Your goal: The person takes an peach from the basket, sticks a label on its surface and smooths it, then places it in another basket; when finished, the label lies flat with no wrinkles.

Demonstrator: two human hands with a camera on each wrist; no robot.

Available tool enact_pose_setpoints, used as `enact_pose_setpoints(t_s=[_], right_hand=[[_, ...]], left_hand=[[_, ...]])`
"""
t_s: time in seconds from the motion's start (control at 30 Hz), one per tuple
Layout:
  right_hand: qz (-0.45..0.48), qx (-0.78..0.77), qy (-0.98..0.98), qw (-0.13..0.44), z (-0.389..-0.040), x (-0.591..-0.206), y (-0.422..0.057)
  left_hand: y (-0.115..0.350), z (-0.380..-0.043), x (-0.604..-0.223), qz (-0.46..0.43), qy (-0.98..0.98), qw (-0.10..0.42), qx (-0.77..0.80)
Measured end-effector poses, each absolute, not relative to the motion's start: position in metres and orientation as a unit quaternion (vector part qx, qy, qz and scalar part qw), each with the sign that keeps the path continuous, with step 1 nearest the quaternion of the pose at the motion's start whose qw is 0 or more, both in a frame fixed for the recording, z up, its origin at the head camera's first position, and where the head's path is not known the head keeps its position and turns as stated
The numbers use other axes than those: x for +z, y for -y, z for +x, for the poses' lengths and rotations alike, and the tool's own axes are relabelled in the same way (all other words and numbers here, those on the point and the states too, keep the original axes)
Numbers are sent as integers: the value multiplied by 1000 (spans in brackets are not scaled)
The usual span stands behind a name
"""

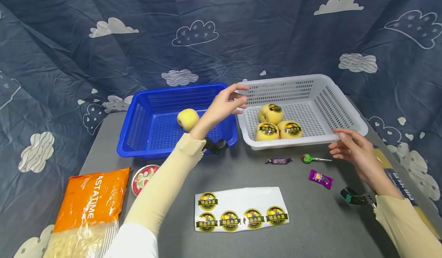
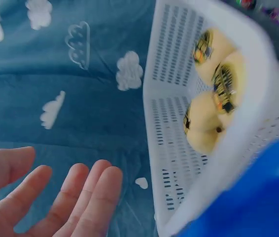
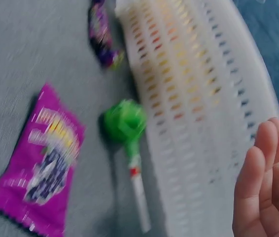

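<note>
Your three stickered yellow fruits [image 1: 271, 117] sit together at the left of the white basket [image 1: 331, 82], and a fourth yellow fruit [image 1: 188, 119] lies in the blue basket [image 1: 148, 153]. Your left hand [image 1: 224, 104] is empty, fingers loosely bent, above where the baskets meet; your right hand [image 1: 357, 152], also empty and relaxed, is by the white basket's front right rim. On your bench [image 1: 317, 219], a lollipop [image 1: 306, 158] lies before that basket, with a sticker sheet [image 1: 241, 208] nearer you.

Soft, even light; glare streaks the near-left orange bag [image 1: 90, 202]; both wrist views blur the white basket [image 2: 259, 74].
</note>
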State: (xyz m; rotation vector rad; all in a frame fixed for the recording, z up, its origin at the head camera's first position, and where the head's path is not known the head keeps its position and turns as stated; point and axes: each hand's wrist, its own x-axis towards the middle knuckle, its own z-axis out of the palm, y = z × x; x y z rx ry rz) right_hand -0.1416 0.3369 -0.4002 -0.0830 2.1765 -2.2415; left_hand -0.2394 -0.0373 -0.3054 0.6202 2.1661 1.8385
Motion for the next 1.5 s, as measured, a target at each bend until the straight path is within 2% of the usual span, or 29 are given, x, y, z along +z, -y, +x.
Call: enact_pose_setpoints(t_s=[0.3, 0.6, 1.07, 1.33, 1.5], right_hand=[[-71, -694, -716, -5, -149, -359, -300], [-175, -676, -716, 13, -194, -325, -229], [-237, -617, -738, 134, -268, -325, -94], [-236, -568, -762, 202, -291, -331, -34], [-208, -559, -770, 227, -298, -342, -7]], left_hand=[[94, -166, -328, 187, -686, 145, 688], [125, -120, -372, 124, -666, 165, 717], [144, -125, -405, -4, -668, 54, 742], [142, -131, -413, -26, -660, 7, 750], [142, -132, -415, -32, -658, -3, 752]])
